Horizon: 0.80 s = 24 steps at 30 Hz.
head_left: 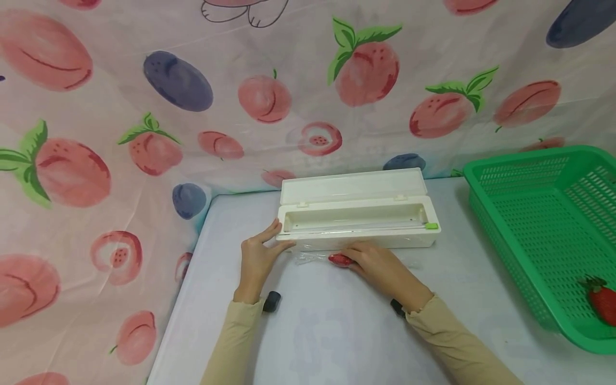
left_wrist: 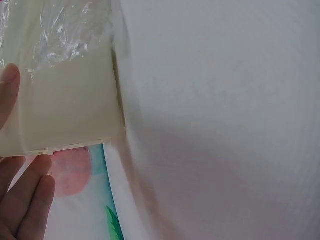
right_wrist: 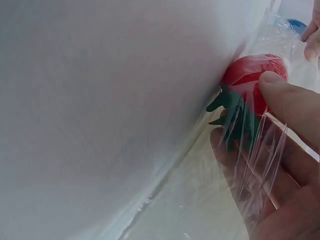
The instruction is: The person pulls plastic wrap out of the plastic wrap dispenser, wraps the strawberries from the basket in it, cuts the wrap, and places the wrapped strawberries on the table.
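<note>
Left hand (head_left: 258, 256): fingers straight, braced against the left end of the open wrap dispenser (head_left: 356, 216), steadying it on the counter (head_left: 337, 331). Right hand (head_left: 382, 267): curled round a strawberry (head_left: 339, 260) under cling film (right_wrist: 260, 165), just near of the dispenser. Green basket (head_left: 544, 224), far right.

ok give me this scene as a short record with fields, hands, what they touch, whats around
left hand: fingers straight, resting against the left end of the white box
right hand: holds a red strawberry through clear film, just in front of the box
white box: long, lid open, a small green slider at its right end
green basket: on the right, with another strawberry inside
table: pale surface
backdrop: fruit-print cloth
</note>
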Available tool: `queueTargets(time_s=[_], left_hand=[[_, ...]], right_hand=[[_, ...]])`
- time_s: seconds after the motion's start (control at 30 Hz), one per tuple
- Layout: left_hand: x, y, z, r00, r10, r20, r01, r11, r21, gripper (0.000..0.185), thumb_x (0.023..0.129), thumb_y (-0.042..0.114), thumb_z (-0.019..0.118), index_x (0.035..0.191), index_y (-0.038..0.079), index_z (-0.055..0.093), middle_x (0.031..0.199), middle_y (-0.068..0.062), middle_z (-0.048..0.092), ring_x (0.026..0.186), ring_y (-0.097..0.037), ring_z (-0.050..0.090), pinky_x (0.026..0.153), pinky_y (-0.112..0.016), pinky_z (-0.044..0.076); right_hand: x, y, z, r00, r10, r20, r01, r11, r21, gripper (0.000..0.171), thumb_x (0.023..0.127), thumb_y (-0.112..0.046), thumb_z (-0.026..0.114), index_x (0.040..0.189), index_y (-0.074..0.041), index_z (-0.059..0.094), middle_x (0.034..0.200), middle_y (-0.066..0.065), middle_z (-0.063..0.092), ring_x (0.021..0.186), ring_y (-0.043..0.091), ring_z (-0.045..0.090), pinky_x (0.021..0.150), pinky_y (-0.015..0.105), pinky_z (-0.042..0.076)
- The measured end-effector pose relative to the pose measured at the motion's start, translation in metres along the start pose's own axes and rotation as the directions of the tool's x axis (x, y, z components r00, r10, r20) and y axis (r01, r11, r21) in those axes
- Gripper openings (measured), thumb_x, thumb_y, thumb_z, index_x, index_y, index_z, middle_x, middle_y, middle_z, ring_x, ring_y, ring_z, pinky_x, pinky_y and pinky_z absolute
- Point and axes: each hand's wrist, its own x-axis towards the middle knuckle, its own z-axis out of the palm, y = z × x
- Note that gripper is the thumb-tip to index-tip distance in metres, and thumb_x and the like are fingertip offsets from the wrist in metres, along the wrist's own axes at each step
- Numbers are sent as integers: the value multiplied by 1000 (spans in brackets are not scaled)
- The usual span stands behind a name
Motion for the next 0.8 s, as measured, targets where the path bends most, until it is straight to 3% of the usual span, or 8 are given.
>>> queueTargets(time_s=[0.37,0.8], left_hand=[[2,4,-4,1000,15,26,-16,999,31,59,67,22,90,118,0,69,123,-8,67,116,-26,63,98,-36,51],[6,4,-14,986,-97,135,95,995,22,67,68,30,90,125,6,66,128,0,65,123,-20,59,105,-39,47]], right_hand=[[-4,-3,-4,996,35,85,-37,999,29,25,88,-9,75,113,-7,73,111,6,70,104,22,68,91,38,56],[-7,-3,-11,984,11,178,-30,994,102,21,91,-8,70,112,-4,72,104,5,72,96,20,68,89,38,57]])
